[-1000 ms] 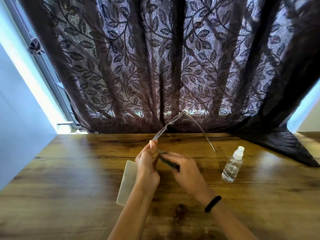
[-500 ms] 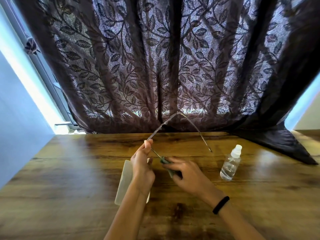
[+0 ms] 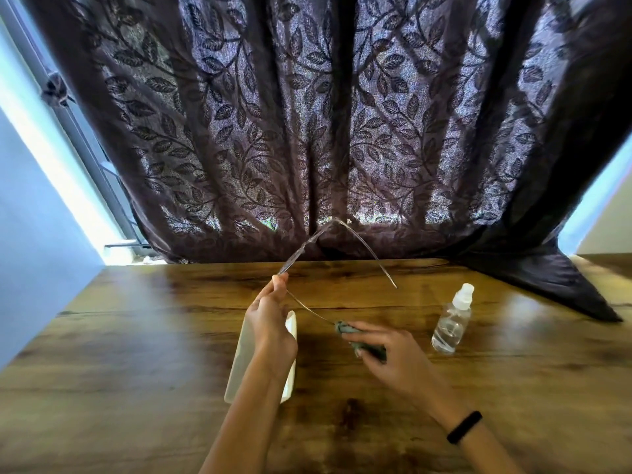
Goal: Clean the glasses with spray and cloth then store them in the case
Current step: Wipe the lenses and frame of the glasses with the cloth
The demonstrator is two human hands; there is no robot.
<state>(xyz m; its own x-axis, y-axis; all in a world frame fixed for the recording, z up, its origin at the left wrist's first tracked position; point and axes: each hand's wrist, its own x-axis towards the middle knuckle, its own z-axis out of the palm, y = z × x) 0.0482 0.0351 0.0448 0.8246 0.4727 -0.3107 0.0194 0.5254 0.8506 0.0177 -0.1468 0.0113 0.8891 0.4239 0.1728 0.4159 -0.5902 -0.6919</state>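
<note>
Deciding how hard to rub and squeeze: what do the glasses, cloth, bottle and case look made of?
Glasses: thin shiny metal wire, judging by the slim glinting arms; lenses clear, glass or plastic unclear.
Cloth: soft matte grey-green fabric, crumpled; possibly microfibre.
Bottle: clear, probably plastic, liquid visible through it; white cap.
Case: frosted whitish plastic, seemingly, slightly translucent.

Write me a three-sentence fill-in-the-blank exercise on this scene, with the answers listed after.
1. The left hand holds the glasses while the right hand pinches one temple in the ____.
2. The spray bottle stands on the table, to the ____ of both hands.
3. The case lies flat, partly covered by the ____ hand.
Answers: cloth; right; left.
</note>
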